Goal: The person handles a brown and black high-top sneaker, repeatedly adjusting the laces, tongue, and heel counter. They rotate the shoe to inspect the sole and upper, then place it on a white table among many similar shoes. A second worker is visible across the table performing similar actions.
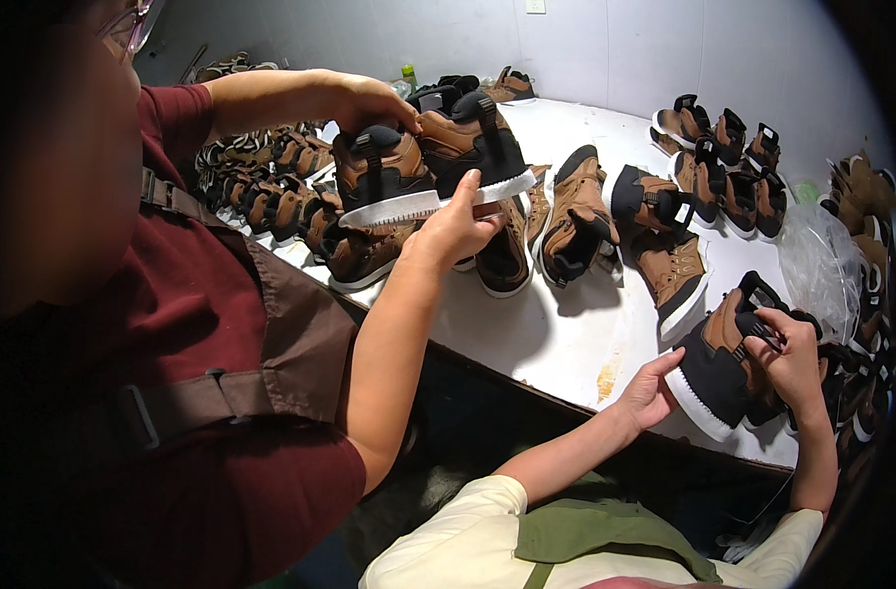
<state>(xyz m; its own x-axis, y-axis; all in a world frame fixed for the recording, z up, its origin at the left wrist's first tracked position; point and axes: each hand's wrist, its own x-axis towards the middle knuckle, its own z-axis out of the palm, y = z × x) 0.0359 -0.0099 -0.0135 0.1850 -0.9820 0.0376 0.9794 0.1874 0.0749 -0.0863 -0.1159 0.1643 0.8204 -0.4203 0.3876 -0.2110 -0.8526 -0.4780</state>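
Observation:
A brown and black shoe (715,368) with a white ridged sole is tilted over the near right part of the table. My left hand (652,391) grips it by the sole, thumb along the edge and the other fingers partly hidden. At the collar, my right hand (787,358) closes its fingers on the shoe's upper edge near the black loop. Just beyond lies another brown shoe (672,270), apart from my hands. To my left, a co-worker in a maroon shirt holds a pair of similar shoes (384,177) above the table, one hand over them and one below.
The white table (566,348) bears several more shoes in its middle, with rows of shoes (728,182) at the far right and others (271,187) at the left. A clear plastic bag (821,265) lies at the right. A pale wall (644,49) stands behind.

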